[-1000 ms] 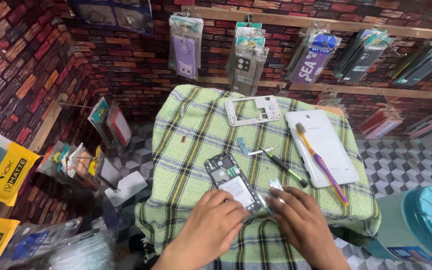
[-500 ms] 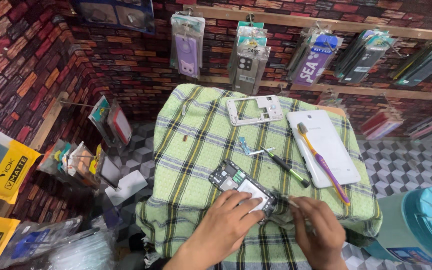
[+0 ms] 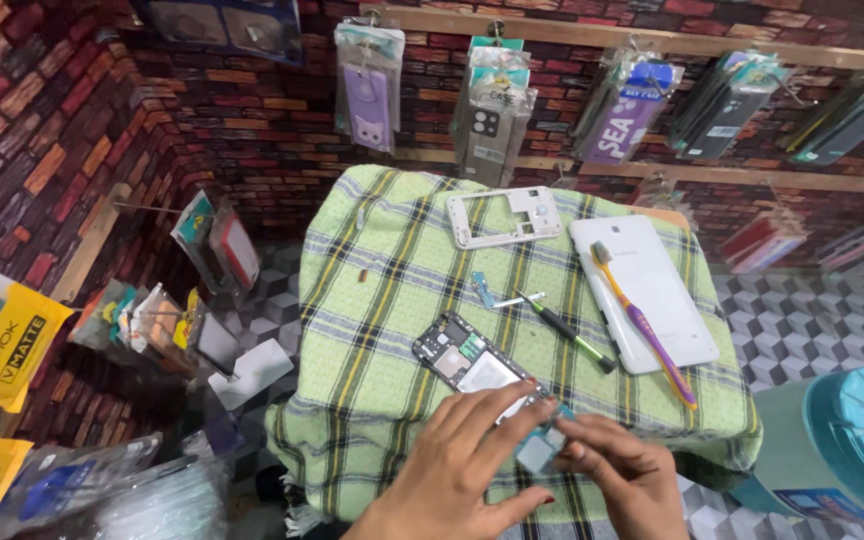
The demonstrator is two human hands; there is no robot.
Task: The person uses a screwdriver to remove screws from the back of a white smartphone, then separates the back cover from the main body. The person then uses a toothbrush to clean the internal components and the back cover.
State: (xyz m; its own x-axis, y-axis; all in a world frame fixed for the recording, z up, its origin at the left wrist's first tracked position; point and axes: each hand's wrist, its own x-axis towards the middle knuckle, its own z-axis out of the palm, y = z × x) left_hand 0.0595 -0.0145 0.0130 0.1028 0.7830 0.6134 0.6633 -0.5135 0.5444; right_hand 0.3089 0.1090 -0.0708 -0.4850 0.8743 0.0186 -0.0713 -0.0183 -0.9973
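On a green plaid cloth [image 3: 392, 330] over the worktop, the left hand [image 3: 462, 465] presses its fingers on an opened phone [image 3: 472, 365] while the right hand [image 3: 622, 480] pinches a small pale component [image 3: 537, 450]; a screwdriver [image 3: 567, 335], toothbrush [image 3: 642, 325] and white tablet [image 3: 652, 285] lie beyond.

Screwdriver [image 3: 564, 338] lies on cloth [image 3: 382, 330] between phone [image 3: 472, 365] and tablet [image 3: 647, 290].

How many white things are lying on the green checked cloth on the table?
2: a white plastic phone frame at the far middle of the green checked cloth, and a white tablet to its right under a purple toothbrush.
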